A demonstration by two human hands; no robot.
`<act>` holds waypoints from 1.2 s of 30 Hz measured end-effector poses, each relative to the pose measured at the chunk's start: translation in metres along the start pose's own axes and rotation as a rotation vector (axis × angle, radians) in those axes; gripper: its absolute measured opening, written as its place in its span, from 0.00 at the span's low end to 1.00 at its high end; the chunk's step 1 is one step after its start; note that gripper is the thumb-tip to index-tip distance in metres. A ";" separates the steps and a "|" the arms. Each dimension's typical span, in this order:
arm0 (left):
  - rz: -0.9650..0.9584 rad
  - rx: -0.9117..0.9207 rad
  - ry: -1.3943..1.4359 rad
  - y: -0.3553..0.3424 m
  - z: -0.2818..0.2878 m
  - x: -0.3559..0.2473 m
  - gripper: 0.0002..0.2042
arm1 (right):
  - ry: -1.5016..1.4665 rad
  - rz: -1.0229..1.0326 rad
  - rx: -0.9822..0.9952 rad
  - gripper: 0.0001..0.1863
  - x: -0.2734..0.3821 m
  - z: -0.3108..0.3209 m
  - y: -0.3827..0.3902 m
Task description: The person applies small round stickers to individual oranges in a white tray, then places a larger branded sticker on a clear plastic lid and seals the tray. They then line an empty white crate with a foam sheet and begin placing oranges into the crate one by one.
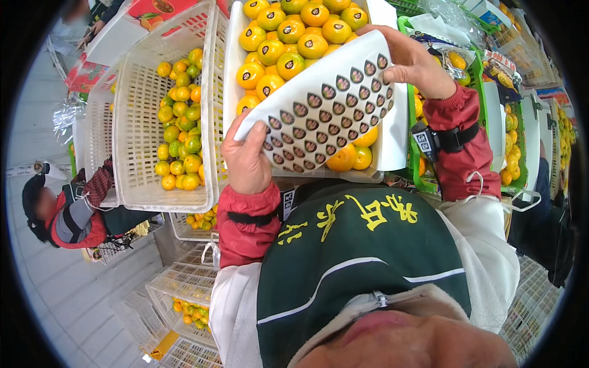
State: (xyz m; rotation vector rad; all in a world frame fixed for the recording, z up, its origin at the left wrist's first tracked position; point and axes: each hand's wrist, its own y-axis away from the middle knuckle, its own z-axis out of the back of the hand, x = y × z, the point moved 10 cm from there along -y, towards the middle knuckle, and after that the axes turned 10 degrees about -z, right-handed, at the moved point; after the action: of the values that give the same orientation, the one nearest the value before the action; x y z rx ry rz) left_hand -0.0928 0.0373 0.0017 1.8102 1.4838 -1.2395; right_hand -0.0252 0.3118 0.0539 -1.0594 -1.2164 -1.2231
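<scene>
Between my two hands I hold up a white sheet of stickers (pixel 328 107), printed with rows of small dark drop-shaped labels. My left hand (pixel 248 156) pinches its lower left edge, thumb on the front. At the upper right edge, my right hand (pixel 420 64) grips it with the thumb in front and the fingers behind. Beneath the sheet is a white-lined crate (pixel 392 132) filled with orange and green-tinged mandarins (pixel 289 65). Many of the far mandarins carry a dark sticker; a few near ones (pixel 342 158) look plain. The sheet hides the fruit in the middle.
On the left stands a white plastic basket (pixel 138 147) partly filled with loose mandarins (pixel 184 122). A green crate (pixel 423 178) is close on the right, with more fruit crates beyond. Stacked baskets (pixel 190 282) stand low on the left. A co-worker (pixel 73 211) is at the far left.
</scene>
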 end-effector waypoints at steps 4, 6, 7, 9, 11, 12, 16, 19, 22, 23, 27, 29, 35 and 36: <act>0.007 0.051 -0.048 -0.009 -0.017 0.019 0.15 | -0.150 -0.053 -0.195 0.31 -0.021 0.011 0.025; 0.082 0.057 -0.215 -0.001 -0.016 0.030 0.18 | -0.204 -0.057 -0.282 0.27 -0.030 0.012 0.048; 0.087 0.103 -0.186 -0.001 -0.021 0.032 0.19 | -0.206 -0.077 -0.372 0.27 -0.036 0.019 0.056; 0.150 0.143 -0.149 -0.001 -0.024 0.041 0.21 | -0.207 -0.055 -0.519 0.27 -0.044 0.030 0.067; 0.244 0.093 -0.039 -0.004 -0.022 0.053 0.28 | -0.185 -0.046 -0.572 0.29 -0.049 0.034 0.071; 0.242 0.092 -0.023 -0.005 -0.023 0.052 0.29 | -0.205 -0.039 -0.592 0.30 -0.052 0.033 0.074; 0.147 0.173 0.011 -0.005 -0.036 0.043 0.35 | -0.193 -0.053 -0.640 0.33 -0.059 0.028 0.078; 0.092 0.269 -0.033 -0.009 -0.043 0.041 0.32 | -0.135 -0.051 -0.608 0.32 -0.051 0.025 0.079; 0.094 0.356 -0.048 -0.011 -0.045 0.044 0.23 | -0.204 -0.026 -0.534 0.26 -0.045 0.022 0.082; 0.098 0.364 -0.043 -0.011 -0.044 0.044 0.23 | -0.218 -0.020 -0.521 0.24 -0.045 0.022 0.082; 0.175 0.344 -0.030 -0.009 -0.040 0.048 0.22 | -0.254 -0.035 -0.501 0.18 -0.054 0.027 0.085; 0.220 0.303 -0.015 -0.008 -0.038 0.051 0.20 | -0.248 -0.058 -0.523 0.17 -0.062 0.031 0.087; 0.193 0.274 -0.010 -0.013 -0.041 0.053 0.16 | -0.270 -0.013 -0.469 0.18 -0.064 0.029 0.091; 0.189 0.269 -0.018 -0.014 -0.040 0.054 0.16 | -0.286 0.003 -0.476 0.18 -0.063 0.030 0.093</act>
State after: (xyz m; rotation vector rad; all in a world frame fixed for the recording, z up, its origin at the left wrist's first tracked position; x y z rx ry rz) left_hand -0.0923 0.1009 -0.0239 2.0508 1.1479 -1.4083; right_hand 0.0672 0.3551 -0.0011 -1.6301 -1.1588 -1.4330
